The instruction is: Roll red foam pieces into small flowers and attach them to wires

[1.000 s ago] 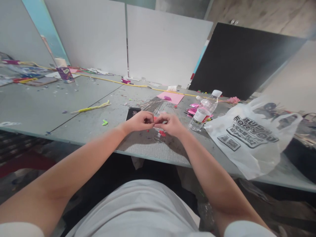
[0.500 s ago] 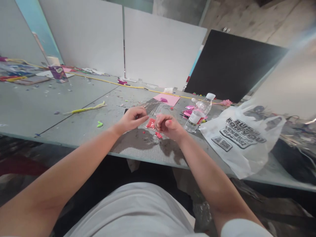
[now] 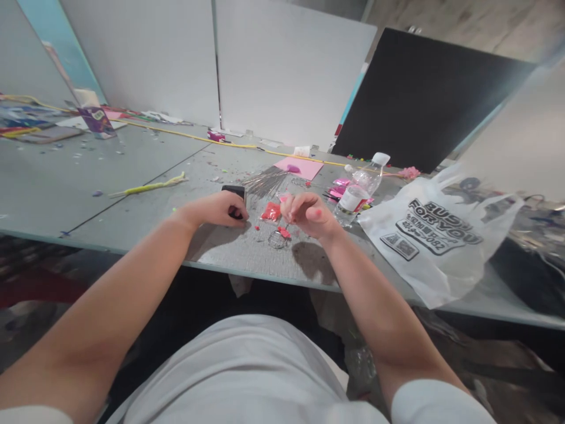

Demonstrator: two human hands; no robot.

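Note:
My left hand rests on the grey table with its fingers curled inward, beside a black box-like object. Whatever its fingertips may hold is hidden. Above the table to the right, my right hand has bent fingers drawn together, and a red spot shows on its thumb. I cannot make out what is in those fingers. Between the hands lies a clear packet of red material. Small red pieces and a thin wire-like coil lie just below the right hand.
Thin wires fan out near a pink sheet. A plastic bottle and a white carrier bag stand to the right. On the left lie a yellow-green twisted strand and a purple box. White panels rise behind.
My left hand has moved left and down onto the table, its fingers curling in. My right hand has shifted slightly right and up, apart from the left. The view has tilted a little.

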